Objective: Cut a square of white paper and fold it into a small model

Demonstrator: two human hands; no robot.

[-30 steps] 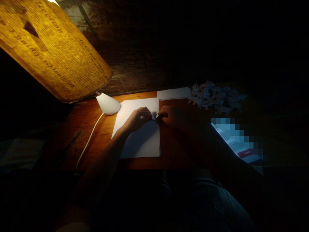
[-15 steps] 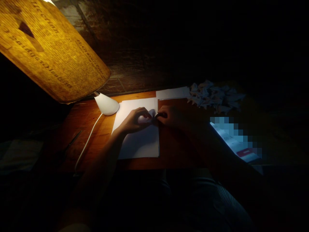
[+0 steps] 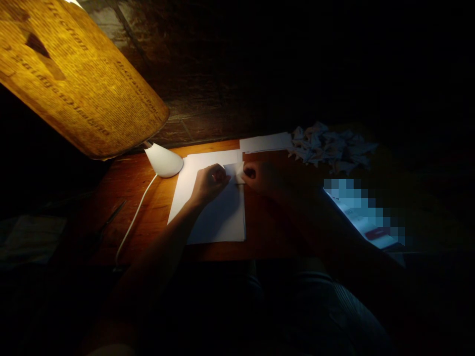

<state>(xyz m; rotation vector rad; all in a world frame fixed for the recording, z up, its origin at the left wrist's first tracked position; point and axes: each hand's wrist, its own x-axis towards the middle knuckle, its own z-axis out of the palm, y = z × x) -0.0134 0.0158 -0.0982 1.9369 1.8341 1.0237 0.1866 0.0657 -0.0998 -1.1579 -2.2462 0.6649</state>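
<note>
Between my two hands is a small piece of folded white paper [image 3: 234, 171], with creases faintly visible. My left hand [image 3: 212, 182] pinches its left side, thumb and fingers closed together. On the other side my right hand [image 3: 260, 176], mostly in shadow, grips the right edge with curled fingers. Both hands are over a stack of white sheets [image 3: 215, 222] lying on the wooden table. To the back right lies a pile of small folded paper pieces [image 3: 330, 148] with pointed corners.
A lamp with a white base [image 3: 163, 160] and a printed yellow shade [image 3: 85, 84] leans in from the left; its white cord [image 3: 135, 217] runs to the front edge. Paper strips [image 3: 264, 142] lie at the back. A lit phone [image 3: 361, 217] rests at right.
The folded paper, hardly visible between the fingers before, now shows as a flat light patch. My left hand has turned slightly and its fingers are more curled.
</note>
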